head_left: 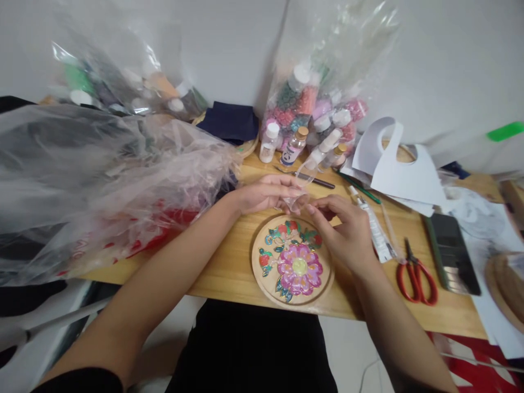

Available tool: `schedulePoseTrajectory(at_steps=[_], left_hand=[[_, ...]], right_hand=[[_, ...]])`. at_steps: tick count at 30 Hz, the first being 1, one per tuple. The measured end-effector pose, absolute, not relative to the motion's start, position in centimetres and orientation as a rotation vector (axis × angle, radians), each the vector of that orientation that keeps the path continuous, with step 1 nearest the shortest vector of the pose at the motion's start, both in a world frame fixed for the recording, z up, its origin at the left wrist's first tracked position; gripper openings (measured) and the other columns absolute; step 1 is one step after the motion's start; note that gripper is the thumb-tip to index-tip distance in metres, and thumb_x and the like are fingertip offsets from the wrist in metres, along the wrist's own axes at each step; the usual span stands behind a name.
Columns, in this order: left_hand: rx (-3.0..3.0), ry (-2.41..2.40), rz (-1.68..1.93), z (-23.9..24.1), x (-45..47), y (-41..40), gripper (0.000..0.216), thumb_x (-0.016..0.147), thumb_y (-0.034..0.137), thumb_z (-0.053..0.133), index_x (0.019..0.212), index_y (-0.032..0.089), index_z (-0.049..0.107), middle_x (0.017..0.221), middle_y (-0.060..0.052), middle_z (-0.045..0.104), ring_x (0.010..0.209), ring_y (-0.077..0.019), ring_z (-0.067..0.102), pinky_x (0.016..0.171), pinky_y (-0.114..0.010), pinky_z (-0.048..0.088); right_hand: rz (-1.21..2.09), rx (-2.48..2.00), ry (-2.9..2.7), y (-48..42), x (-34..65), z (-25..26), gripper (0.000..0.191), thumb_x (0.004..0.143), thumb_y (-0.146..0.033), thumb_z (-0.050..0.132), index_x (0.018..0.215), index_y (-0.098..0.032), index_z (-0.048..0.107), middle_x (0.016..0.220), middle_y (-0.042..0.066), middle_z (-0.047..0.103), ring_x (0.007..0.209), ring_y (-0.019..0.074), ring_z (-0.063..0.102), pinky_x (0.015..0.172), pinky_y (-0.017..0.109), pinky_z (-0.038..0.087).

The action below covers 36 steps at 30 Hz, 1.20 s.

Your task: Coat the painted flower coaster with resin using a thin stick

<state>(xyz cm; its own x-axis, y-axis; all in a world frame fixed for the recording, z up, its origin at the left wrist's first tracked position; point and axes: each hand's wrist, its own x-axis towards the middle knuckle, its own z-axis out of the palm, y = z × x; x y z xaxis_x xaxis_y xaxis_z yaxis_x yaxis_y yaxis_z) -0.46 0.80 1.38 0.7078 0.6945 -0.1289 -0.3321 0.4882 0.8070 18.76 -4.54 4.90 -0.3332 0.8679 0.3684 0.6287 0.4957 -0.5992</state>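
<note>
A round wooden disc (262, 278) lies near the front edge of the wooden table (229, 262), bearing a pink flower with green leaves and red bits. Just beyond it both my hands meet. My left hand (266, 194) and my right hand (346, 229) pinch a small clear plastic bag (305, 177) between their fingertips, above the disc's far rim. What is in the bag I cannot make out.
Large crumpled clear plastic bags (102, 169) cover the table's left. Bags of small bottles (315, 109) stand at the back. A white tube (374, 226), red scissors (415, 273), a dark phone (452, 251), white cut paper (397, 169) and a black pen (317, 182) lie to the right.
</note>
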Motion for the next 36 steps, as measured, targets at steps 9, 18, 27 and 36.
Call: schedulePoseTrajectory(at_steps=[9, 18, 27, 36], left_hand=[[0.88, 0.485, 0.655, 1.41, -0.48, 0.84, 0.05, 0.057, 0.041, 0.086, 0.09, 0.011, 0.063, 0.078, -0.002, 0.069, 0.064, -0.009, 0.063, 0.066, -0.024, 0.047], [0.886, 0.505, 0.651, 1.49, -0.49, 0.77, 0.051, 0.056, 0.041, 0.087, 0.089, 0.011, 0.063, 0.078, -0.002, 0.068, 0.063, -0.0084, 0.064, 0.063, -0.023, 0.048], [0.933, 0.553, 0.647, 1.88, -0.4, 0.58, 0.055, 0.054, 0.043, 0.089, 0.089, 0.01, 0.062, 0.078, 0.0, 0.068, 0.063, -0.0068, 0.063, 0.065, -0.021, 0.049], [0.877, 0.481, 0.636, 1.54, -0.53, 0.8, 0.051, 0.059, 0.04, 0.086, 0.093, 0.011, 0.062, 0.083, -0.003, 0.07, 0.071, -0.0132, 0.07, 0.065, -0.022, 0.048]], right_hand=[[0.456, -1.23, -2.105, -4.39, 18.79, 4.78, 0.016, 0.087, -0.027, 0.06, 0.076, -0.018, 0.066, 0.068, 0.002, 0.068, 0.059, 0.0128, 0.057, 0.056, 0.027, 0.045], [0.448, -1.223, -2.116, -4.54, 18.76, 4.83, 0.015, 0.088, -0.025, 0.06, 0.077, -0.018, 0.066, 0.069, 0.002, 0.068, 0.058, 0.0126, 0.057, 0.055, 0.026, 0.044], [0.315, -1.222, -2.195, -4.55, 18.75, 4.76, 0.016, 0.089, -0.028, 0.059, 0.078, -0.018, 0.066, 0.068, 0.002, 0.066, 0.058, 0.0132, 0.055, 0.057, 0.027, 0.042], [0.491, -1.173, -1.998, -4.48, 18.94, 5.03, 0.016, 0.089, -0.025, 0.061, 0.074, -0.019, 0.063, 0.073, 0.001, 0.069, 0.056, 0.01, 0.055, 0.052, 0.024, 0.04]])
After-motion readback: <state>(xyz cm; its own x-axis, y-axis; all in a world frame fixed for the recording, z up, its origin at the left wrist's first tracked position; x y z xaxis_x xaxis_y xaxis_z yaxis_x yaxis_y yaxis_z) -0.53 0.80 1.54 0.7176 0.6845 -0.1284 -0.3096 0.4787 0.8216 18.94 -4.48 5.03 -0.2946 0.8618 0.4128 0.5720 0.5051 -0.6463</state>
